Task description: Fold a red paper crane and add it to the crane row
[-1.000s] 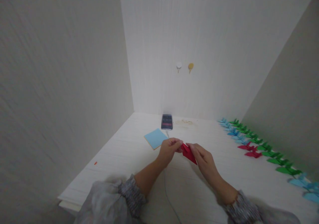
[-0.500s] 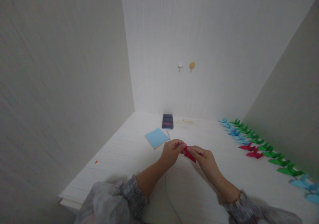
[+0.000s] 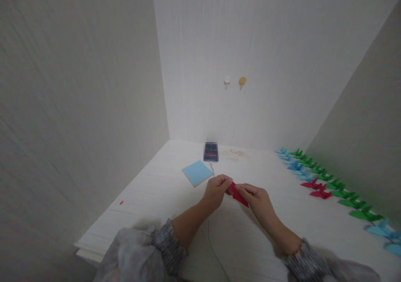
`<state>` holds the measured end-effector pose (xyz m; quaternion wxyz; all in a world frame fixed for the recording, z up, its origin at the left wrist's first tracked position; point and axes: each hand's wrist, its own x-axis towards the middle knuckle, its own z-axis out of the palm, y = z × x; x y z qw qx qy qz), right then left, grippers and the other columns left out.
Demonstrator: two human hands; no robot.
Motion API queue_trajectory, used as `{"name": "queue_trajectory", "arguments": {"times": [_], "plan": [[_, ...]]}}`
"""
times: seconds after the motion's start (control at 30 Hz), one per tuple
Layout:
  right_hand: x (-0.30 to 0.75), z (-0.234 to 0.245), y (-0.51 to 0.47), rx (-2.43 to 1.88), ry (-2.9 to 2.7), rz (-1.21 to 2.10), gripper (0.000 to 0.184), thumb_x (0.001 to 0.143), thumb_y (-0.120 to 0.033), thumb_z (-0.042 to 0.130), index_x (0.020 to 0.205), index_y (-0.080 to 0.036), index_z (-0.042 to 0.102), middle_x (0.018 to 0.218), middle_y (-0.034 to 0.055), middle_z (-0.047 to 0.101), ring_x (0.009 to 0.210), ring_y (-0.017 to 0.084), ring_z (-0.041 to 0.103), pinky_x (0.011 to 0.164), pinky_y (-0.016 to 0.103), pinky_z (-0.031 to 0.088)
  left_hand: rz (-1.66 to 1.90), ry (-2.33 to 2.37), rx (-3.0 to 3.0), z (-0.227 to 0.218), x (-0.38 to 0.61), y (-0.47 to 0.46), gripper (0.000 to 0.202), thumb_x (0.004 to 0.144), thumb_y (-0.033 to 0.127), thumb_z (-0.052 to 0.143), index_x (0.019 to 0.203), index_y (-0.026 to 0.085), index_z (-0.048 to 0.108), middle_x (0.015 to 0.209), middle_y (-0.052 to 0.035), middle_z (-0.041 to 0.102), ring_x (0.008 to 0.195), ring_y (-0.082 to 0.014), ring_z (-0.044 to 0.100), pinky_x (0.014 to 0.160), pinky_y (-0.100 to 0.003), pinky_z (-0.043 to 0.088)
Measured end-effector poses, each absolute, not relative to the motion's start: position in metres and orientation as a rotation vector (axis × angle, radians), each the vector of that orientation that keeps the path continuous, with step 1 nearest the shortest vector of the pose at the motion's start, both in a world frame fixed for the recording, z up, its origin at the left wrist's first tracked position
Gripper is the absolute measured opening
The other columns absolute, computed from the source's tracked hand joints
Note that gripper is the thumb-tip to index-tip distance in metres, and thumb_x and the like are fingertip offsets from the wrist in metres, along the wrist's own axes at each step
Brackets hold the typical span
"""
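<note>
A small piece of folded red paper (image 3: 239,196) is held up over the white table, between my two hands. My left hand (image 3: 218,188) pinches its upper left end with thumb and fingers, and a ring shows on one finger. With thumb against forefinger, my right hand (image 3: 257,197) grips the paper's upper right edge. The paper's pointed lower end sticks out below the fingers. Part of the paper is hidden by the fingertips.
A stack of light blue square paper (image 3: 197,173) lies left of a phone (image 3: 211,152) with a white cable (image 3: 209,236). Rows of green paper cranes (image 3: 352,202), with blue and red cranes (image 3: 320,192), line the right side. An orange scrap (image 3: 121,202) lies at left.
The red paper shows slightly more of its length between my hands, its lower tip a little further down and right. Both hands stay nearly in place, still pinching it.
</note>
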<state>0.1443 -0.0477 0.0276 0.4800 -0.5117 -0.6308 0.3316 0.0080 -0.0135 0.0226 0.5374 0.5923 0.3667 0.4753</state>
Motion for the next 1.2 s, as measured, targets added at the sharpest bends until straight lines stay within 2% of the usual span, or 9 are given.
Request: {"name": "queue_trajectory", "arguments": {"times": [0.27, 0.33, 0.47, 0.83, 1.2], "plan": [[0.1471, 0.0269, -0.0469, -1.232, -1.494, 0.909, 0.029, 0.072, -0.039, 0.052, 0.081, -0.017, 0.069, 0.076, 0.0051, 0.068, 0.071, 0.021, 0.061, 0.068, 0.033, 0.046, 1.101, 0.864, 1.377, 0.0240, 0.0090, -0.0117, 0.034, 0.074, 0.043, 0.043, 0.061, 0.014, 0.056, 0.051, -0.0020, 0.055, 0.048, -0.0107, 0.051, 0.052, -0.023, 0.041], [0.1470, 0.0277, -0.0474, -1.200, -1.501, 0.953, 0.031, 0.073, -0.040, 0.051, 0.083, -0.016, 0.069, 0.075, 0.0054, 0.068, 0.071, 0.021, 0.061, 0.069, 0.033, 0.046, 1.103, 0.874, 1.386, 0.0230, 0.0084, -0.0115, 0.034, 0.071, 0.044, 0.047, 0.060, 0.014, 0.056, 0.051, -0.0018, 0.055, 0.048, -0.0105, 0.051, 0.052, -0.023, 0.040], [0.1460, 0.0309, -0.0484, -1.159, -1.526, 1.011, 0.033, 0.074, -0.041, 0.050, 0.085, -0.016, 0.068, 0.076, 0.0064, 0.068, 0.073, 0.021, 0.061, 0.071, 0.033, 0.046, 1.113, 0.882, 1.343, 0.0200, 0.0078, -0.0111, 0.023, 0.061, 0.036, 0.062, 0.063, 0.014, 0.057, 0.053, -0.0006, 0.057, 0.050, -0.0100, 0.050, 0.051, -0.022, 0.040], [0.1488, 0.0281, -0.0462, -1.152, -1.563, 1.022, 0.034, 0.073, -0.042, 0.052, 0.092, -0.018, 0.066, 0.080, 0.0050, 0.068, 0.079, 0.022, 0.060, 0.076, 0.037, 0.045, 1.056, 0.744, 1.000, 0.0218, 0.0065, -0.0110, 0.022, 0.052, 0.028, 0.069, 0.061, 0.010, 0.062, 0.057, -0.0020, 0.058, 0.054, -0.0092, 0.051, 0.062, -0.026, 0.043], [0.1485, 0.0295, -0.0453, -1.175, -1.516, 1.051, 0.026, 0.072, -0.035, 0.055, 0.089, -0.019, 0.067, 0.076, 0.0045, 0.069, 0.070, 0.019, 0.061, 0.069, 0.032, 0.045, 1.079, 0.732, 1.013, 0.0213, 0.0061, -0.0124, 0.017, 0.057, 0.026, 0.066, 0.059, 0.010, 0.061, 0.054, -0.0013, 0.056, 0.050, -0.0083, 0.050, 0.059, -0.025, 0.042]]}}
